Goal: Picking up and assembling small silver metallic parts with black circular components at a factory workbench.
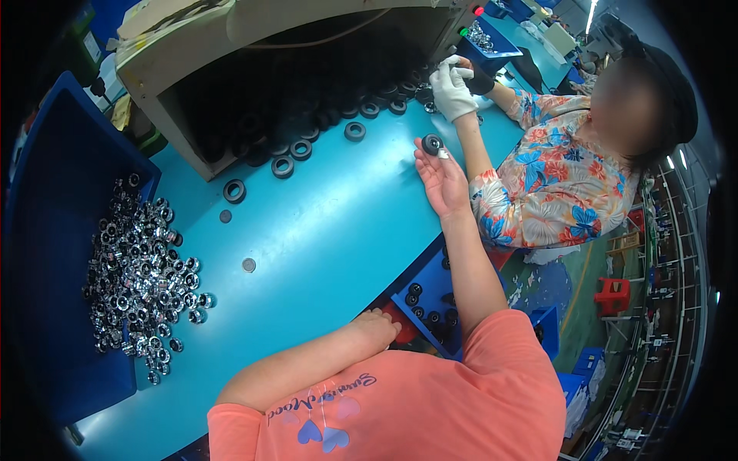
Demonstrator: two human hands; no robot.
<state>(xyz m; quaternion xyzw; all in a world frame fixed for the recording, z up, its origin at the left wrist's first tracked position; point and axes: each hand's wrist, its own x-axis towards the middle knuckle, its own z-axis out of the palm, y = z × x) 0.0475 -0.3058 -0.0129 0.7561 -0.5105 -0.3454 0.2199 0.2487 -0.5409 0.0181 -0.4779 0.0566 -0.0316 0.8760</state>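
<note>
Up ahead, the right hand (440, 178) is raised palm-up over the teal worktop (323, 238), its fingers (427, 157) pinching a black ring (432, 144) at the tips. Beyond those fingers, more black rings (355, 131) lie scattered before a beige machine (231, 46). The left hand (377, 330) rests at the worktop's near edge, fingers curled under; whether they grip anything I cannot tell. Just right of them, a small blue bin (430, 296) holds dark rings. Far to their left, a big blue bin (46, 230) spills shiny metal parts (142, 276). A co-worker's gloved hand (452, 91) reaches in beyond.
</note>
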